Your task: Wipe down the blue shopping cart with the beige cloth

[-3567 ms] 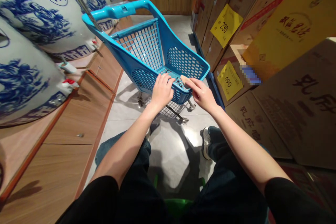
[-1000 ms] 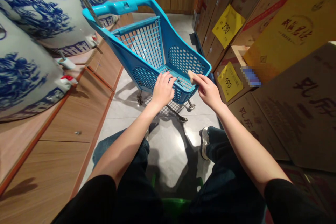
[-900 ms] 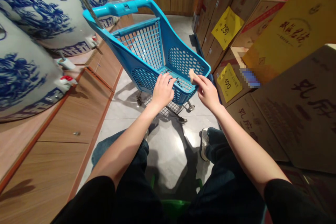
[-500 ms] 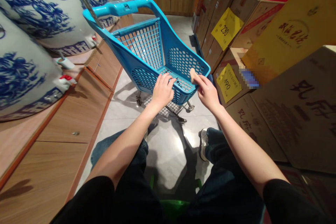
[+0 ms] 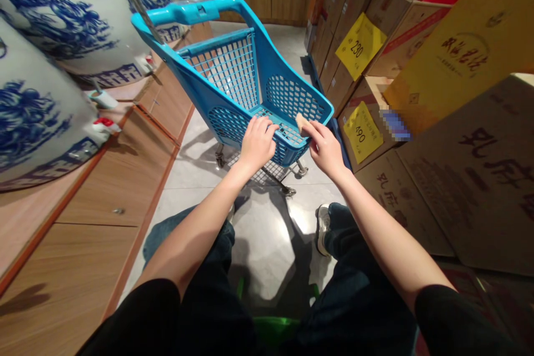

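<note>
A blue plastic shopping cart (image 5: 287, 72) stands in front of me, its lattice basket showing nothing inside. Over the near rim on the left side lies my left hand (image 5: 259, 136), fingers bent across the edge and thumb toward the right. My right hand (image 5: 325, 144) is at the basket's near right corner. Between its thumb and fingers it pinches a small beige rag (image 5: 301, 122), most of it hidden by the fingers. Whether the rag touches the rim is hard to see.
Large blue-and-white jars (image 5: 79, 28) line a wooden counter (image 5: 95, 194) on my left. Stacked cartons (image 5: 471, 167) and yellow price cards (image 5: 361, 47) stand close on my right. Part of a green seat (image 5: 275, 325) shows between my legs.
My right hand has shifted slightly left along the cart's rim, carrying the beige rag. My left hand and the cart have stayed nearly in place.
</note>
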`<action>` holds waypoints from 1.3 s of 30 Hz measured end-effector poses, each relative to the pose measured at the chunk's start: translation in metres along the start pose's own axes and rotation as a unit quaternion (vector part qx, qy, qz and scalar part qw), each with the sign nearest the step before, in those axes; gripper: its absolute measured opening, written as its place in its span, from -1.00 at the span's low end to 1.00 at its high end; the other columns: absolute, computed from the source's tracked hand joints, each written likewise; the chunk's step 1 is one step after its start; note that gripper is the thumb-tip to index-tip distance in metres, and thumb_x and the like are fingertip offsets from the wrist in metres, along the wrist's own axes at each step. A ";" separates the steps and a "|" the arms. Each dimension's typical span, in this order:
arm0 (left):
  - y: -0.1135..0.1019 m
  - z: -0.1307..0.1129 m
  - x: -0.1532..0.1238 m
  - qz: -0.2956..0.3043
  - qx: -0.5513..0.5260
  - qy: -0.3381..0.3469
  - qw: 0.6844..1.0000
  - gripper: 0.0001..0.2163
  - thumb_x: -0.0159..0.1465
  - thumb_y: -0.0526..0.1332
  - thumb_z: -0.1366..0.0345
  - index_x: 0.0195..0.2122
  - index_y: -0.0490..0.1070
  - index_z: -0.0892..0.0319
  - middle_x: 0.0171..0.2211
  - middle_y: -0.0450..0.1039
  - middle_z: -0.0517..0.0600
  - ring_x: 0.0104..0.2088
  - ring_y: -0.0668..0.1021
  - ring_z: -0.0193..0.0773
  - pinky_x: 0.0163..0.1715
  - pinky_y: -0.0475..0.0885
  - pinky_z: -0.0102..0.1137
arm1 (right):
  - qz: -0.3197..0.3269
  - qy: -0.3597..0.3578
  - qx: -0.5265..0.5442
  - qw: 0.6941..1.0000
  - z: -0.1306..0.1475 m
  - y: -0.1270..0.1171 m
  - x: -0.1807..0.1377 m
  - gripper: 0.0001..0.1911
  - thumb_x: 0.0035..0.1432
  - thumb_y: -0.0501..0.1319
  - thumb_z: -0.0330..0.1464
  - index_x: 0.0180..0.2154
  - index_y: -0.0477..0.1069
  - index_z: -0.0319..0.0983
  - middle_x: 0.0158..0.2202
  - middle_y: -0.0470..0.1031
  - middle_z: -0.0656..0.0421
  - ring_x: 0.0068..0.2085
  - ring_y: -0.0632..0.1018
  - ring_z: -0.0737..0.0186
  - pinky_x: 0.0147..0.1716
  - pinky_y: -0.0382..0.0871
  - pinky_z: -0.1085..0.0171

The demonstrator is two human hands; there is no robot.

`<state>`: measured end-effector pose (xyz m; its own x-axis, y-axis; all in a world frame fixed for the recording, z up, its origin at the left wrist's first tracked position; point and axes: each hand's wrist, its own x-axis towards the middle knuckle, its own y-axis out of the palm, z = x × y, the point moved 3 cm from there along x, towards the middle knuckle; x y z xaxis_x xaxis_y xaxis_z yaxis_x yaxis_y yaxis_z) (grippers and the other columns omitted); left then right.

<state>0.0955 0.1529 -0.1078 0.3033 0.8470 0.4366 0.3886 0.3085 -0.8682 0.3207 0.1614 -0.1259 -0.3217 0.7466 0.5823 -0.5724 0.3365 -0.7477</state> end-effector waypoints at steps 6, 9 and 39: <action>0.001 -0.001 -0.002 -0.007 0.006 -0.003 1.000 -0.57 0.34 0.11 0.45 0.20 0.53 0.25 0.21 0.53 0.26 0.42 0.43 0.12 0.55 0.18 0.20 | 0.043 -0.097 0.015 0.994 0.022 -0.002 -0.007 -0.40 0.29 0.06 -0.57 0.24 0.56 -0.11 0.29 0.59 0.05 0.32 0.58 0.07 0.33 0.54 0.03; 0.002 -0.001 -0.002 -0.007 0.007 0.001 1.000 -0.57 0.34 0.10 0.45 0.20 0.52 0.24 0.22 0.53 0.25 0.43 0.42 0.11 0.56 0.17 0.19 | 0.042 -0.070 0.008 0.997 0.013 -0.005 -0.004 -0.38 0.30 0.06 -0.56 0.28 0.52 -0.10 0.31 0.58 0.05 0.30 0.60 0.06 0.29 0.58 0.04; 0.002 0.001 -0.002 -0.004 -0.004 0.005 1.000 -0.55 0.33 0.11 0.47 0.22 0.51 0.22 0.24 0.51 0.24 0.44 0.41 0.10 0.56 0.16 0.19 | 0.002 0.013 -0.007 1.000 -0.012 -0.008 0.003 -0.35 0.23 0.10 -0.54 0.29 0.52 -0.12 0.31 0.57 0.03 0.31 0.59 -0.01 0.27 0.60 0.00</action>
<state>0.0952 0.1520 -0.1106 0.3085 0.8400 0.4463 0.3984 0.3119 -0.8625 0.3333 0.1682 -0.1219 -0.3046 0.7624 0.5709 -0.5603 0.3413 -0.7547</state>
